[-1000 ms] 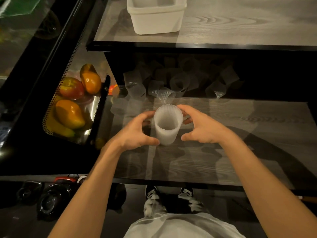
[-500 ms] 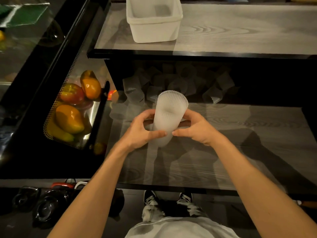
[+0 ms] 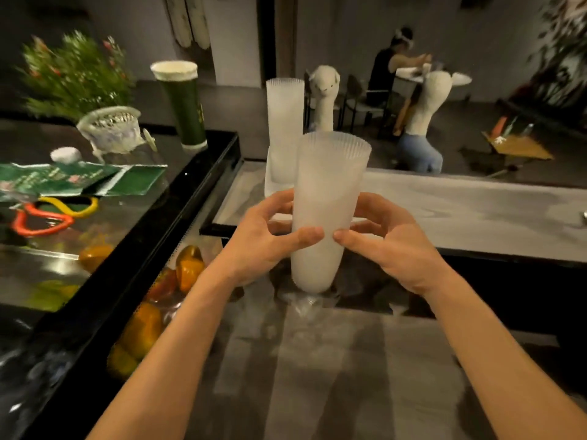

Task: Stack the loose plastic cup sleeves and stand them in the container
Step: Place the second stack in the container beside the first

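Frosted ribbed plastic: the tall stack of cup sleeves [image 3: 327, 211] stands upright in the air between my two hands, its foot above the grey table [image 3: 317, 376] in front of me. My left hand [image 3: 263, 239] curls round its left side with the thumb laid across the front. My right hand [image 3: 394, 246] does the same from the other side, the two thumb tips almost meeting, and the fingers are bent behind the stack, so both hands grip it below its middle. Just behind it the white container [image 3: 269, 192] sits on the raised shelf [image 3: 476, 211], with a second stack [image 3: 285, 122] standing upright inside. To the left lie orange and red fruit [image 3: 189, 268], and farther back stand a green tube of cups [image 3: 185, 112] and a plush llama [image 3: 324, 100]. My stack hides most of the container's front. The space under the shelf is too dark to read, and the left counter is blurred.
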Tool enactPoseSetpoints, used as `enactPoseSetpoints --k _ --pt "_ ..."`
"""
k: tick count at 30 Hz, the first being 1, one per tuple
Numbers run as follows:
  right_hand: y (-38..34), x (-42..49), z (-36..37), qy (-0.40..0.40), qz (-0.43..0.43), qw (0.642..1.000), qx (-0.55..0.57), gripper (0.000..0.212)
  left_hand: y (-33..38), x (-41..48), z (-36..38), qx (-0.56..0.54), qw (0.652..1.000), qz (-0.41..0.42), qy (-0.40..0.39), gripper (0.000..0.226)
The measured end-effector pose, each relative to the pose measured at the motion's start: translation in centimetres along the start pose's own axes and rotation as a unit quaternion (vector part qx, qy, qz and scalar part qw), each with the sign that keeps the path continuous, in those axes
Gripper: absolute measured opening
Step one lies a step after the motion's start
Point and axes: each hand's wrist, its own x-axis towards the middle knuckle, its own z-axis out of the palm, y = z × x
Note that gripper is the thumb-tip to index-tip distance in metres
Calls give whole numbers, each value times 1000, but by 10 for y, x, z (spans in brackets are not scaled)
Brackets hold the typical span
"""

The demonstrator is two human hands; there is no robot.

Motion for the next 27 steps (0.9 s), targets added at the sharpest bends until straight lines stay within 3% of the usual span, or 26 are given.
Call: enactPoseSetpoints --k 4,8,12,18,22,27 --pt "-37 35 -13 18 -48 998 -33 51 35 32 -16 10 999 28 28 64" --pt "-60 72 -20 40 -71 995 -60 54 61 63 -26 14 996 56 62 44" --pt "-61 107 -24 50 -86 993 -71 53 67 94 -33 30 992 59 108 56" --pt "-30 152 -29 45 -55 995 -70 50 40 137 -37 60 993 36 100 46" --pt "-1 173 -29 46 -23 996 -68 49 10 163 -34 113 988 28 103 59" --pt "30 194 -31 46 16 996 -77 52 -13 187 -25 150 985 16 80 41"
